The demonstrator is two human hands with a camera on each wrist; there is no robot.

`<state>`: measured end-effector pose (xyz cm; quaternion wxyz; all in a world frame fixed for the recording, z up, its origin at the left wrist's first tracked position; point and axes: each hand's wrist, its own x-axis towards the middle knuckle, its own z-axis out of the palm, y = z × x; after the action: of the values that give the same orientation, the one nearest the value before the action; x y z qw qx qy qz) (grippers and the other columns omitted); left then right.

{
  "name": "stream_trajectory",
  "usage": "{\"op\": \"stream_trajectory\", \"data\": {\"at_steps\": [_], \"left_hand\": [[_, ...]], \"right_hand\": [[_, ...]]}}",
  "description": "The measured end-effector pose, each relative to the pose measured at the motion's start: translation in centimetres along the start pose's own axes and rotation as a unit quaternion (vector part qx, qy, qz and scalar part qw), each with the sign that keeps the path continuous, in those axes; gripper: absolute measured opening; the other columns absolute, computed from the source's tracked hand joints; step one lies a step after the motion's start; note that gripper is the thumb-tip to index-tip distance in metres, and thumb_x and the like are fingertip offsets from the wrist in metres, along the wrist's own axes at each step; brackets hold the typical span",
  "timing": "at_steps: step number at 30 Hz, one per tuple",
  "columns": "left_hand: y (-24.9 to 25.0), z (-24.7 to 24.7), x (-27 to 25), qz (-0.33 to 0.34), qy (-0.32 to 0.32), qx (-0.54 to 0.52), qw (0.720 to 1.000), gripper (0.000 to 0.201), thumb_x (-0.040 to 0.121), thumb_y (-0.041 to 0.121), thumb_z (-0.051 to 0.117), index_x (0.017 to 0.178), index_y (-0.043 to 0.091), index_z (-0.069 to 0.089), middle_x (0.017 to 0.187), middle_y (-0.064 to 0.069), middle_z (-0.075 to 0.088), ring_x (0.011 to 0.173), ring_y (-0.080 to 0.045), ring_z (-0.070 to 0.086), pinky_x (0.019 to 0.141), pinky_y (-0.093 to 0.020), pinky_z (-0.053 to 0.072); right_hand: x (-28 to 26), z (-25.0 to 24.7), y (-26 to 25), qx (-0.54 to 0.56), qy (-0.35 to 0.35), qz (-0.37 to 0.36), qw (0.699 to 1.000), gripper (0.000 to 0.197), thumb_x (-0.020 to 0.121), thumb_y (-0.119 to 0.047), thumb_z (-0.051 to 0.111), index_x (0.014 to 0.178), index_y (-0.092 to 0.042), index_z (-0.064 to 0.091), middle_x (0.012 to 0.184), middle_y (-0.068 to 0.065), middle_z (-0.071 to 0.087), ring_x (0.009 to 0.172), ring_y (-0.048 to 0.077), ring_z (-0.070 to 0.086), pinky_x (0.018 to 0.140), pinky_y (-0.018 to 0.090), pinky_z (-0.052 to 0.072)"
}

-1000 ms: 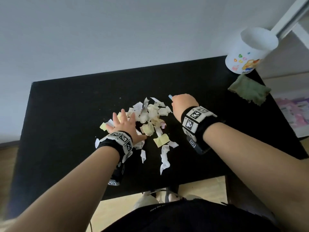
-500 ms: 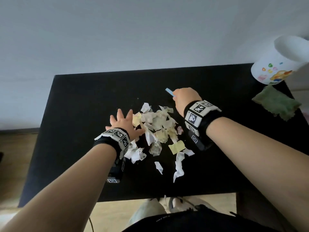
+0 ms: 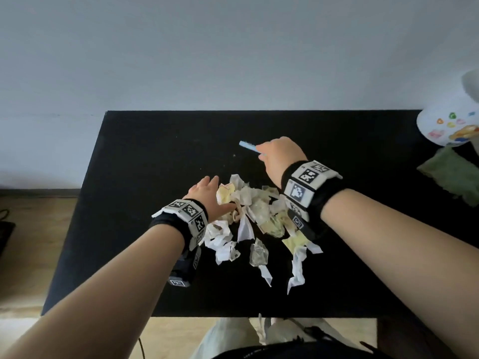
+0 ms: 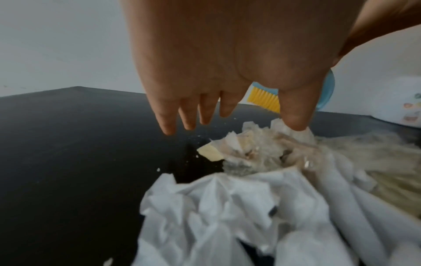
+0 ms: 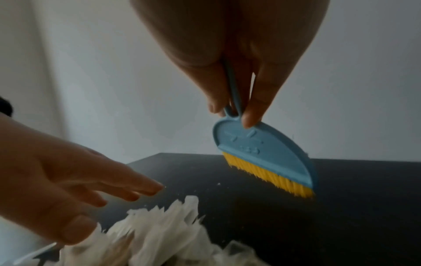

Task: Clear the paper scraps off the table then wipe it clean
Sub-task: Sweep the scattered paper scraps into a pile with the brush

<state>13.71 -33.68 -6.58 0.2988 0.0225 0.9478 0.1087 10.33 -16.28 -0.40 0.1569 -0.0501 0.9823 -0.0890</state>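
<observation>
A heap of white and pale yellow paper scraps (image 3: 255, 208) lies mid-table on the black table (image 3: 145, 156). My left hand (image 3: 207, 195) lies flat with straight fingers (image 4: 168, 124) at the heap's left edge, its thumb touching the scraps (image 4: 262, 144). My right hand (image 3: 280, 156) pinches the handle of a small blue brush (image 5: 264, 149) with yellow bristles (image 5: 271, 178), held just above the table behind the heap. The brush handle's tip (image 3: 247, 145) sticks out to the left of the right hand.
A white cup with coloured prints (image 3: 448, 125) stands at the table's far right corner. A green cloth (image 3: 453, 174) lies beside it at the right edge. Small crumbs (image 5: 218, 184) dot the table behind the heap. Loose scraps (image 3: 298, 268) trail toward the front edge.
My left hand has pushed the scattered scraps to the right into a tighter heap. The right hand with the brush has stayed behind the heap. The head view has shifted left.
</observation>
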Motion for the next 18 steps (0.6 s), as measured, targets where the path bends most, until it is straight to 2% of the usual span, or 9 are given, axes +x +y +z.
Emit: {"op": "stream_trajectory", "data": {"at_steps": [3,6,8,10,12,15,18], "left_hand": [[-0.5,0.8,0.2,0.036,-0.036,0.014,0.999,0.080,0.088,0.058,0.049,0.151,0.024,0.014,0.159,0.002,0.009,0.145,-0.022,0.014,0.116,-0.038,0.019],[-1.0,0.4,0.2,0.068,-0.025,0.032,0.997,0.065,0.091,0.055,0.046,0.146,0.022,0.033,0.153,0.003,0.028,0.140,-0.019,0.028,0.113,-0.038,0.028],[-1.8,-0.4,0.3,0.066,-0.005,0.027,0.997,0.057,0.092,0.051,0.045,0.141,0.021,0.041,0.148,0.003,0.037,0.135,-0.018,0.036,0.109,-0.037,0.035],[-2.9,-1.4,0.7,0.045,0.013,0.021,0.999,0.055,0.094,0.048,0.045,0.141,0.020,0.041,0.148,0.002,0.036,0.134,-0.019,0.037,0.107,-0.037,0.037],[-4.0,-2.0,1.0,0.014,0.019,0.020,1.000,0.054,0.095,0.043,0.045,0.141,0.016,0.040,0.150,-0.001,0.033,0.136,-0.023,0.035,0.108,-0.038,0.036],[-5.4,-2.2,1.4,-0.021,0.003,0.038,0.999,0.054,0.097,0.039,0.043,0.143,0.011,0.035,0.155,-0.004,0.021,0.141,-0.027,0.025,0.113,-0.040,0.029],[-6.3,-2.1,1.7,-0.023,-0.004,0.044,0.999,0.052,0.097,0.034,0.043,0.143,0.010,0.036,0.154,-0.003,0.022,0.139,-0.027,0.027,0.112,-0.039,0.030]], "right_hand": [[0.3,2.1,-1.9,-0.036,-0.057,-0.034,0.997,0.032,0.097,-0.022,0.045,0.127,-0.016,0.054,0.105,0.009,0.053,0.091,0.024,0.052,0.084,0.034,0.048],[-1.4,2.7,-3.0,-0.008,-0.086,-0.057,0.995,0.031,0.097,-0.020,0.045,0.125,-0.020,0.058,0.114,0.010,0.051,0.098,0.025,0.057,0.093,0.037,0.049],[-1.9,1.7,-3.1,-0.004,-0.079,-0.069,0.994,0.032,0.099,-0.019,0.043,0.128,-0.020,0.057,0.118,0.009,0.054,0.104,0.024,0.057,0.097,0.037,0.047],[-0.9,0.3,-2.9,-0.012,-0.044,-0.063,0.997,0.032,0.098,-0.017,0.045,0.129,-0.016,0.056,0.121,0.010,0.057,0.110,0.024,0.055,0.099,0.036,0.045],[1.1,0.1,-2.9,-0.018,-0.023,-0.026,0.999,0.035,0.099,-0.020,0.044,0.134,-0.017,0.050,0.122,0.011,0.054,0.109,0.022,0.055,0.099,0.035,0.046],[3.7,1.4,-4.5,-0.005,-0.053,0.010,0.999,0.039,0.100,-0.027,0.039,0.137,-0.016,0.046,0.126,0.011,0.047,0.110,0.023,0.054,0.096,0.031,0.045],[3.2,3.0,-6.1,0.004,-0.079,-0.050,0.996,0.036,0.099,-0.025,0.044,0.133,-0.018,0.053,0.129,0.014,0.047,0.113,0.027,0.053,0.097,0.032,0.042]]}}
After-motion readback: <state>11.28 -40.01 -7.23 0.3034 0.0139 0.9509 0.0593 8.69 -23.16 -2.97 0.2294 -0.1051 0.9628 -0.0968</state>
